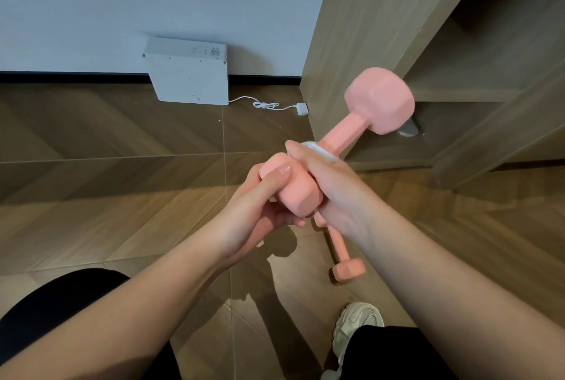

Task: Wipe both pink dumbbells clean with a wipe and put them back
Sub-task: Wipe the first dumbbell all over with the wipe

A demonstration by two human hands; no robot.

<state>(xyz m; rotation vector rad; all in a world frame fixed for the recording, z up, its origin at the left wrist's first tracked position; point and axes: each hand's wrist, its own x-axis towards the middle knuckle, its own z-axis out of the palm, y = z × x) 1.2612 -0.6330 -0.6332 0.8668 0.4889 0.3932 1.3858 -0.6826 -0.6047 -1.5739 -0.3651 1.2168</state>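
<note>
the person holds one pink dumbbell (344, 135) up off the wooden floor (122, 150), slanted so that its far head points up and to the right, toward the wooden cabinet (351, 28). the left hand (260, 205) grasps the near head, thumb laid across its top and fingers curled beneath. the right hand (333, 190) is closed round the handle just beyond that head, with a white wipe (321, 151) bunched between its fingers and the bar. the far head looks blurred. the second pink dumbbell (341, 245) lies on the floor under the right wrist, its upper end hidden by the hand and its lower head near a pale shoe (357, 327). a white box (189, 77) leans against the wall, and a white cable (266, 105) runs from it to a small adapter (302, 109) by the cabinet's foot.
</note>
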